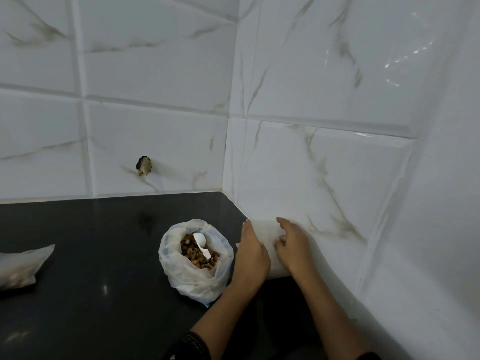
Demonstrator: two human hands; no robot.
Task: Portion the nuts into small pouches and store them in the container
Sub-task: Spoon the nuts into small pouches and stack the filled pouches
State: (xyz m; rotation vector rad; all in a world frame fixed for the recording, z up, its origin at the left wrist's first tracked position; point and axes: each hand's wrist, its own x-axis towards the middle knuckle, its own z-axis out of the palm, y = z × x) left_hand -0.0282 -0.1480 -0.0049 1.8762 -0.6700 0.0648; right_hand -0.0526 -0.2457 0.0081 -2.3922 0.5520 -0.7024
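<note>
One filled pouch [22, 266] is set on the table [104, 294]; most nuts are left in the bag [194, 276]. An empty pouch [268, 235] is pressed by the left hand [253, 253]'s straight fingers and pinched by the right hand [293, 245]'s curled fingers.

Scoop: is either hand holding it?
No, the scoop lies in the bag of nuts, while the left hand and right hand are on a white pouch beside it.

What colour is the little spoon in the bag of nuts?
The spoon is white; head view.
</note>
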